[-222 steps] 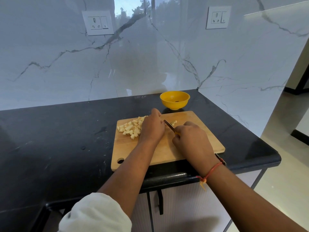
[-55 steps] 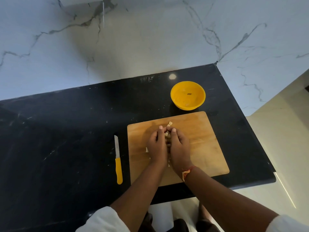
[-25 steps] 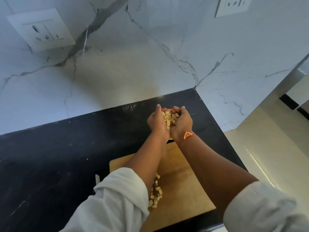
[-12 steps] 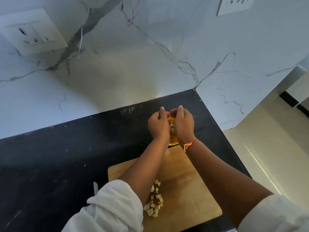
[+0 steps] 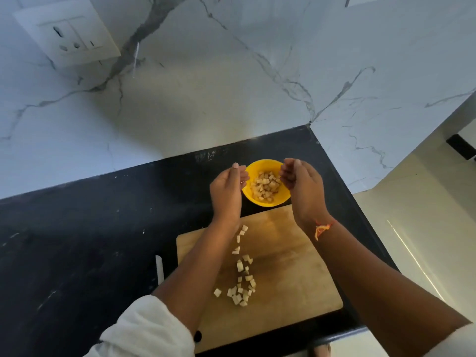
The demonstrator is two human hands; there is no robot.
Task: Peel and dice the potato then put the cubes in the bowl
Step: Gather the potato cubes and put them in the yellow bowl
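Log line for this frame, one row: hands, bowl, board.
left hand: open, empty | right hand: open, empty | yellow bowl: between hands, holds potato cubes | cutting board: stray cubes on it | knife: left of board

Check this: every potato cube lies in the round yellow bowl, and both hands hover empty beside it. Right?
No: head view shows some pale potato cubes on the wooden cutting board. Left hand and right hand do hover empty beside the round yellow bowl.

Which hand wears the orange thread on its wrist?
The right hand; an orange thread sits on its wrist, while the wrist of the left hand is bare.
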